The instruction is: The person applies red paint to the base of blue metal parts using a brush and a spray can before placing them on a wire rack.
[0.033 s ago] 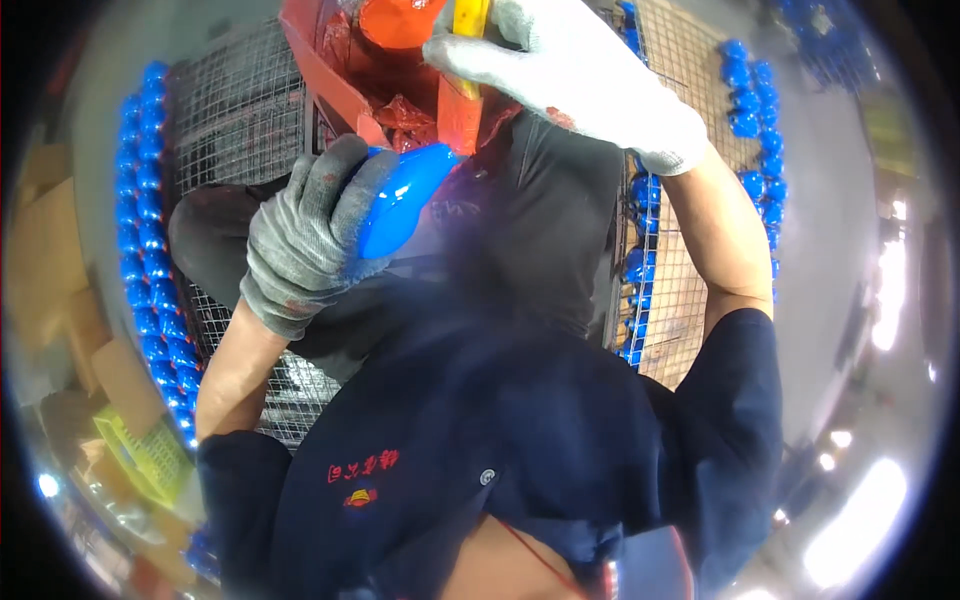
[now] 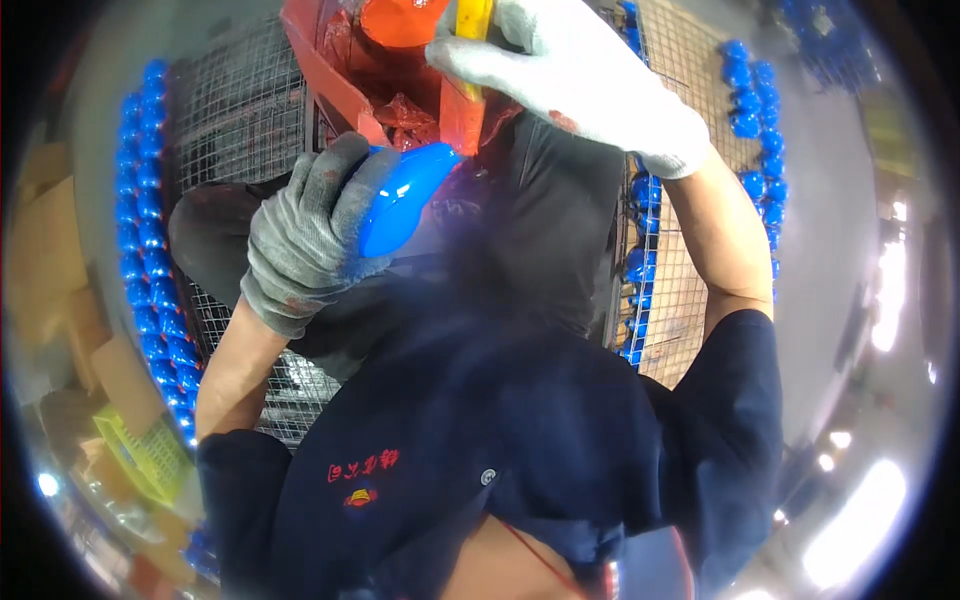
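Observation:
My left hand (image 2: 310, 225), in a grey glove, is closed around a glossy blue rounded piece (image 2: 405, 200) that tapers toward its upper right end. That narrow end meets, or nearly meets, the red-coated lower end of a flat yellow-handled brush (image 2: 465, 85). Gripping the brush from the right is my right hand (image 2: 560, 70), in a white glove with a red stain. Just behind both hands stands a red paint-smeared container (image 2: 335, 75), with an orange-red round shape (image 2: 400, 20) inside it. My fingers hide part of the blue piece.
Blue glossy pieces line up in rows at the left (image 2: 150, 235) and at the right (image 2: 770, 165). Wire mesh racks stand on both sides (image 2: 235, 110) (image 2: 680, 230), with more blue pieces along the right one. Cardboard (image 2: 125, 375) and a yellow-green crate (image 2: 140, 455) lie at the far left.
The brush and my right hand have shifted very slightly to the right. Otherwise the hands and the blue piece look the same.

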The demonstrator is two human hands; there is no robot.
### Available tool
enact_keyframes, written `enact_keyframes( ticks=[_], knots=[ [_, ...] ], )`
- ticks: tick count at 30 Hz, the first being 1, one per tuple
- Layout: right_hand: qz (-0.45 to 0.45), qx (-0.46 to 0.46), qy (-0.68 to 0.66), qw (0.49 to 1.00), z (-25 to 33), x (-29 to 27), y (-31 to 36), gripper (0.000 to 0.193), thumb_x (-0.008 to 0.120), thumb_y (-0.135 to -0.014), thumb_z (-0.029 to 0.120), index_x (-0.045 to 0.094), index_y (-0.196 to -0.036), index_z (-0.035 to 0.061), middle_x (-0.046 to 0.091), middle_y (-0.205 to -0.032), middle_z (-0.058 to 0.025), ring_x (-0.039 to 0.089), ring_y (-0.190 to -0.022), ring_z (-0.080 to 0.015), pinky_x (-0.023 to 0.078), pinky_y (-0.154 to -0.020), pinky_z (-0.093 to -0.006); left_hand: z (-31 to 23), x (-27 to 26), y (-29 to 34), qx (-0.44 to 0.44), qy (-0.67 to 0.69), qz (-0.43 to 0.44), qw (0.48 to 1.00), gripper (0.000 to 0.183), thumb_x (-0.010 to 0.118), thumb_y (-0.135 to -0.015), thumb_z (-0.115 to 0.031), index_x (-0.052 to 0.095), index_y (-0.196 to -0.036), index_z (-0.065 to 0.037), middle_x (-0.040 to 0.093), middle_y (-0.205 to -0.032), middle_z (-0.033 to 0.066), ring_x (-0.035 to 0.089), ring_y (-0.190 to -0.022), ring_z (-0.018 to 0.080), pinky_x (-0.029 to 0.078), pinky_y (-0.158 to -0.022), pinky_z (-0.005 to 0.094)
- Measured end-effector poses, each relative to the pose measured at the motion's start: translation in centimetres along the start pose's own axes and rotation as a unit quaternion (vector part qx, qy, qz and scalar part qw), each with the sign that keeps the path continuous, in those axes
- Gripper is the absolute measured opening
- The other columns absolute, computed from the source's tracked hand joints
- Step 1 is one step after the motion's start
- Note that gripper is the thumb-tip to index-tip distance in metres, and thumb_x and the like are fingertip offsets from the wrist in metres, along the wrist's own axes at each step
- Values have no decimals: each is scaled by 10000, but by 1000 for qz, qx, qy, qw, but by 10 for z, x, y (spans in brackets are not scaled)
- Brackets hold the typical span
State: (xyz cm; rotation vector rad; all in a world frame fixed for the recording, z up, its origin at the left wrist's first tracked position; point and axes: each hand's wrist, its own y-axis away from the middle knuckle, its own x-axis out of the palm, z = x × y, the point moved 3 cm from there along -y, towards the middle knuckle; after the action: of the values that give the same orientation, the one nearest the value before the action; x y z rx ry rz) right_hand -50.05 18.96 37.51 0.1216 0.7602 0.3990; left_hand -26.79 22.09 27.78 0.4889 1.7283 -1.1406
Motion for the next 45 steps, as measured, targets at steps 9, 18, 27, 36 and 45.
enact_keyframes(
  ticks=[9, 18, 27, 36, 45],
  knots=[
    [-169, -210, 32, 962, -29, 31, 25, 252, 652, -966, 290, 681, -1034, 49, 683, -884, -119, 680, -791, -288, 522, -731, -361, 18, 14, 15, -199, 307, 57, 929, 938, 951, -615, -388, 520, -1391, -85, 635, -1250, 123, 654, -1133, 278, 530, -981, 388],
    [-280, -357, -219, 864, -81, 54, 11, 246, 728, -810, -77, 678, -1027, 29, 707, -971, -104, 635, -855, -212, 515, -741, -325, 15, 54, 57, -387, 878, -52, 276, 1018, 774, -798, -548, 337, -1522, 19, 534, -1418, 230, 613, -1197, 358, 540, -974, 440],
    [-260, -265, -602, 707, -113, 119, -48, 180, 705, -817, -93, 695, -981, -17, 674, -994, -139, 673, -934, -237, 548, -853, -331, -42, 57, -38, 161, 908, -24, -386, 556, 503, -1045, -307, 367, -1489, 0, 653, -1123, 183, 677, -640, 250, 518, -479, 320],
    [-304, -191, -171, 918, -149, 39, -56, 210, 755, -857, 16, 749, -1066, -7, 728, -1050, -77, 674, -933, -144, 520, -838, -253, 109, 22, -25, -100, 954, -28, 282, 875, 483, -939, -649, 278, -1567, -76, 448, -1366, 114, 488, -1145, 243, 381, -980, 419],
    [-230, -165, 394, 875, -187, 70, -136, 239, 667, -818, 163, 759, -1015, 264, 632, -935, 8, 588, -932, -222, 484, -779, -352, 151, 37, -57, -67, 972, -216, 60, 824, 687, -933, -469, 320, -1537, -45, 348, -1572, 227, 332, -1443, 488, 414, -1138, 596]
  ],
)
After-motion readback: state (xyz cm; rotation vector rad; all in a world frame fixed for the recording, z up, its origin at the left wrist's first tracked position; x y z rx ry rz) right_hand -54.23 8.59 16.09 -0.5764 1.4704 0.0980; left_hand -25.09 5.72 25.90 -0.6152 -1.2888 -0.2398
